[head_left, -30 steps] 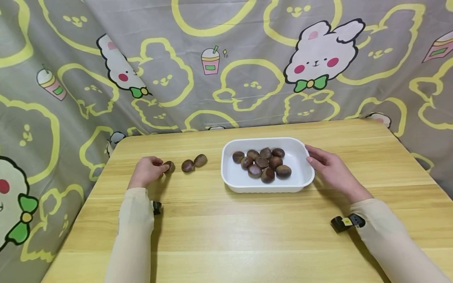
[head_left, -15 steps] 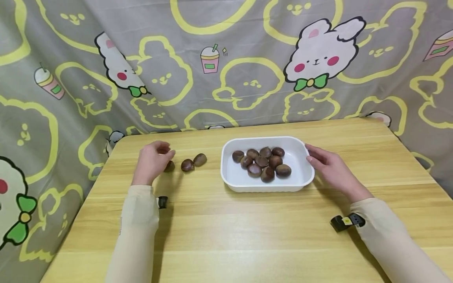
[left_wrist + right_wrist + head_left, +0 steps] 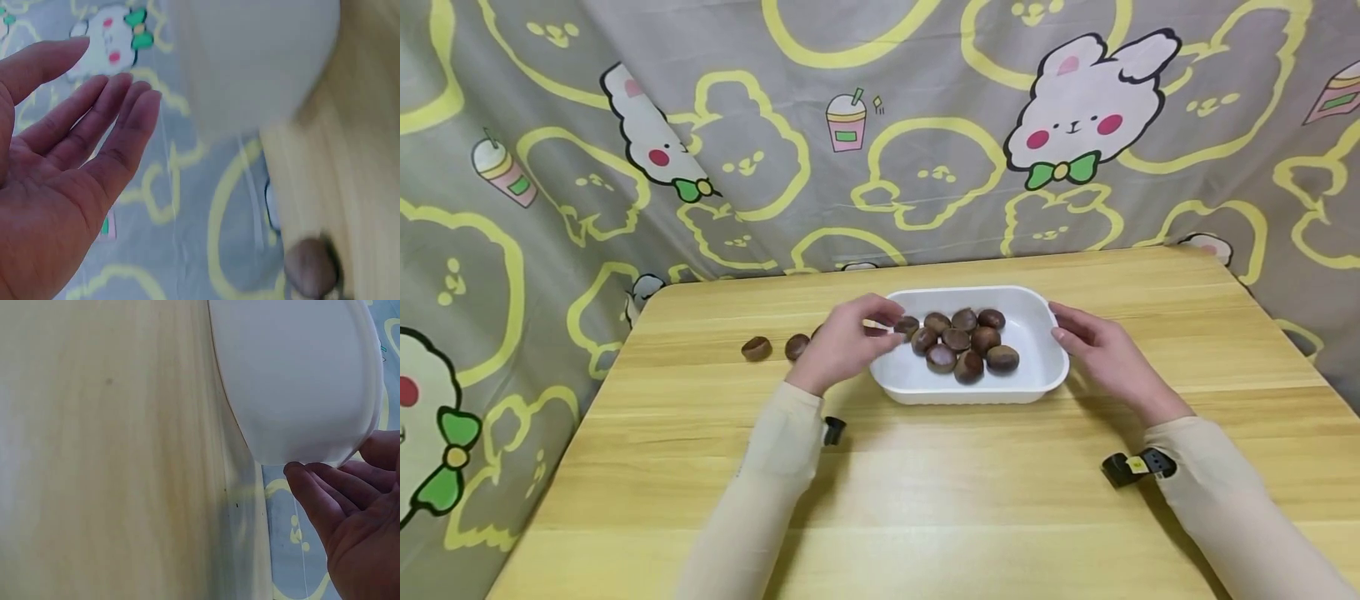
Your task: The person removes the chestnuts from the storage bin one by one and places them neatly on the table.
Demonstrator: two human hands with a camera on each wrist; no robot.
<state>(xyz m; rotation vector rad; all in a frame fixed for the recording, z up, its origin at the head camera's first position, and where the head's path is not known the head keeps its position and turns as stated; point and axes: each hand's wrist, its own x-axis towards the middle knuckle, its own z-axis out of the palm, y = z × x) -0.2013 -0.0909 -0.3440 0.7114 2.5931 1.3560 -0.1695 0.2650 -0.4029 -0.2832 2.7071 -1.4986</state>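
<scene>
A white plastic tray holds several brown chestnuts in a cluster. My left hand is held at the tray's left end, its fingertips near the rim and the nearest chestnut. In the left wrist view the left hand has loosely extended fingers and nothing between them. At the tray's right end, my right hand touches the outer wall with nearly straight fingers; the right wrist view shows its fingertips against the white rim.
On the table, left of the tray, lie a chestnut and another chestnut; a third is mostly hidden behind my left hand. A patterned grey curtain hangs along the table's back edge.
My left hand has let go of the leftmost chestnut, lifted, and moved right to the tray. That chestnut stays on the table. My right hand keeps its place at the tray.
</scene>
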